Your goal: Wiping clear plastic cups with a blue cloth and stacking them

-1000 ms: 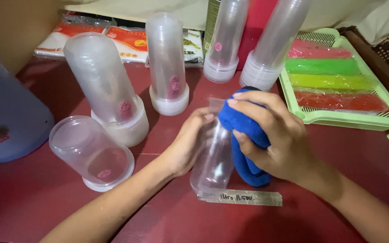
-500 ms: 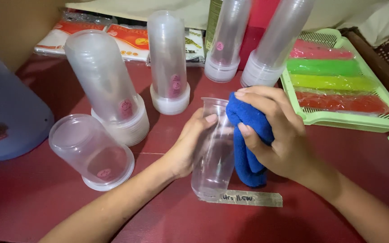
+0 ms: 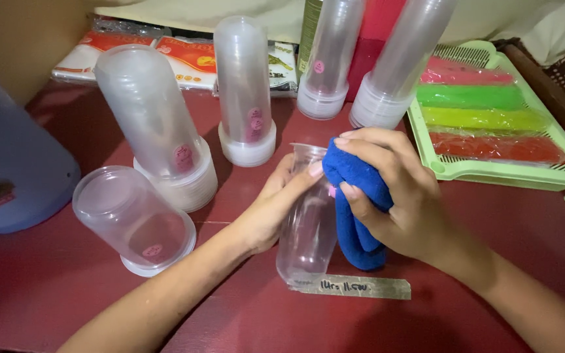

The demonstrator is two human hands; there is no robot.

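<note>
Left hand [image 3: 271,212]: grip closed around a clear plastic cup [image 3: 308,219], fingers wrapped over the side facing the person, fingertips near the rim.
Right hand [image 3: 397,196]: grip closed on a bunched blue cloth [image 3: 354,209], thumb and fingers pinching its upper fold.
Cup: stands on the red tabletop [image 3: 492,229] between the two hands, tilted slightly, mouth up; its base sits just above a strip of tape [image 3: 351,286] stuck to the tabletop.
Cloth: pressed against the cup's right side, its top touching the rim; lower end hangs down to the tabletop beside the cup's base.
Left of the grip: one upturned wide cup stack [image 3: 135,219] lying tilted, well apart from the held cup.
Beyond the grip: tall stacks of clear cups [image 3: 243,91], mouth down, some leaning; flat packets [image 3: 184,55] lie behind them.
Right of the grip: green slotted tray [image 3: 452,171] holding pink, green, yellow-green and red bars in wrap.
Far left: blue rounded container [image 3: 14,176], only partly in view.
Whether the cloth reaches inside the cup: cannot tell.
</note>
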